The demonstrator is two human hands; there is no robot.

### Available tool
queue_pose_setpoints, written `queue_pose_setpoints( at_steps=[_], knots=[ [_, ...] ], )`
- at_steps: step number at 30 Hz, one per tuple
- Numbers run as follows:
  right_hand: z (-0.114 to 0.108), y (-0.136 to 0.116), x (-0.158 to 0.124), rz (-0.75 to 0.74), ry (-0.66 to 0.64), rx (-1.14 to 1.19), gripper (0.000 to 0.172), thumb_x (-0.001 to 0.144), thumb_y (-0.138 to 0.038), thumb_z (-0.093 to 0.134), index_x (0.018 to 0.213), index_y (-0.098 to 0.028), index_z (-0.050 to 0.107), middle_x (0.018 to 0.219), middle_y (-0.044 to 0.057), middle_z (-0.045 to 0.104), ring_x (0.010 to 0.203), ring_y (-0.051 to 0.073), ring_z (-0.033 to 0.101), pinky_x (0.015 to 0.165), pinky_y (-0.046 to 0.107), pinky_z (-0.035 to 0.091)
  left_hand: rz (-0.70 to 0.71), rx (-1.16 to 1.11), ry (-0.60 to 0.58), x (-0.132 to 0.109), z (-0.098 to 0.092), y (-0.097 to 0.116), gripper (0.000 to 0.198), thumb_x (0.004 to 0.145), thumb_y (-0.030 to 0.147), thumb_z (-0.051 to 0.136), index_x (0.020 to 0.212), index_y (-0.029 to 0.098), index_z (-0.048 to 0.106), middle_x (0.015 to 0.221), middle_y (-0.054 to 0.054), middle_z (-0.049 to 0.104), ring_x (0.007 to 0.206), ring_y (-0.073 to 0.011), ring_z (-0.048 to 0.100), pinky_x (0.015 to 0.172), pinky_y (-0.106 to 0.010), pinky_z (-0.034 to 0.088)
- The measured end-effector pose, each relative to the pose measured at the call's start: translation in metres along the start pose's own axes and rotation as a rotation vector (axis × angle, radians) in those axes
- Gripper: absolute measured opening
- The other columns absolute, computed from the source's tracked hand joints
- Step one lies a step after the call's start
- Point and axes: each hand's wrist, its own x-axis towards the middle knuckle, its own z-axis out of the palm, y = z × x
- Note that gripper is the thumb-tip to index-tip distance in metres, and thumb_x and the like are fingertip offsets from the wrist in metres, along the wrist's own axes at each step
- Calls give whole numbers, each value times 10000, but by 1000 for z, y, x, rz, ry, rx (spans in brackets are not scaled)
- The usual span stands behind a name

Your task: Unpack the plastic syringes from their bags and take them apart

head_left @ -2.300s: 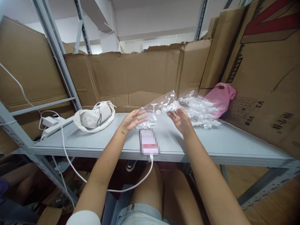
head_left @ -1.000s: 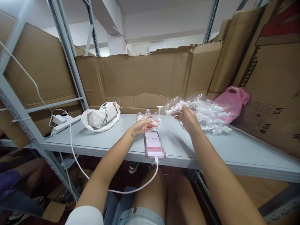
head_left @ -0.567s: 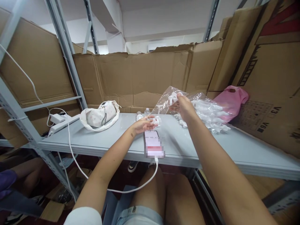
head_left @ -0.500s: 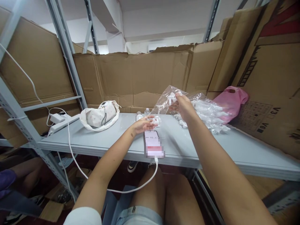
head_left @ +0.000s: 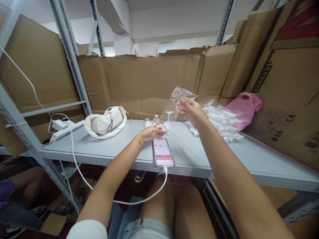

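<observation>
A clear plastic bag stretches between my two hands above the table. My left hand is closed around its lower end, where small white plastic parts are bunched; their exact kind is unclear. At the upper edge, my right hand pinches the film between thumb and fingers. A white T-shaped piece shows through or just behind the film. Just below my left hand lies a phone with a timer on its screen. To the right of my right hand are loose white pieces.
Filled clear bags of white parts lie at right, beside a pink plastic bag. A white fabric pouch, small bottles and a power strip stand leftward. A white charging cable loops over my lap. Cardboard walls the back.
The white piece that was at my right fingers is gone from there, and more white parts sit by my left hand. My right hand has shifted slightly left, still gripping the bag.
</observation>
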Motion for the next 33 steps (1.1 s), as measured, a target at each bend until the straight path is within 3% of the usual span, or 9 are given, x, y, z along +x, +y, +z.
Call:
queue_pose_setpoints(
  at_steps=[4,7,12,16,20,28,33],
  knots=[
    [0,15,-7,-7,-78,25,447,684,-425,765,1045,-219,600,1036,52,652,990,181,631,838,312,543,26,10,-2,-1,0,1,650,741,-26,586,1334,194,437,846,-48,708,880,-167,706,914,-325,491],
    [1,29,-15,72,-107,-24,523,696,-436,747,1157,-260,575,1157,64,630,1065,211,603,829,344,540,43,-6,11,-1,0,1,644,740,-23,585,1334,183,444,833,-50,710,868,-165,707,918,-325,489],
    [7,50,-25,286,-104,-62,457,774,-396,670,1198,-282,542,1221,82,597,876,180,634,702,324,546,53,-12,-31,-1,0,1,707,697,-73,516,1350,183,430,924,-72,717,907,-179,704,963,-357,462],
    [14,53,-26,323,-57,11,342,828,-330,594,1160,-272,535,1094,56,629,698,123,609,615,277,523,31,-9,-77,-2,1,2,777,635,-104,465,1355,185,422,972,-71,711,932,-186,699,999,-380,435],
    [20,46,-26,323,-33,41,300,828,-279,582,1124,-278,532,991,28,632,718,126,613,601,261,512,45,-1,-89,-2,2,2,771,618,-100,451,1327,205,460,1003,-56,706,912,-169,698,1016,-394,421],
    [30,44,-23,296,-46,108,246,816,-225,570,1050,-284,524,991,5,602,795,124,598,647,278,516,70,-36,-124,-1,0,3,745,577,-140,492,1220,229,568,958,-24,703,867,-144,685,963,-382,467],
    [43,44,-17,224,-48,115,280,789,-267,603,1061,-278,539,974,2,614,791,131,587,655,283,511,139,-108,-17,3,0,6,582,633,-104,555,1131,194,600,940,-24,697,869,-128,676,985,-355,465]
  ],
)
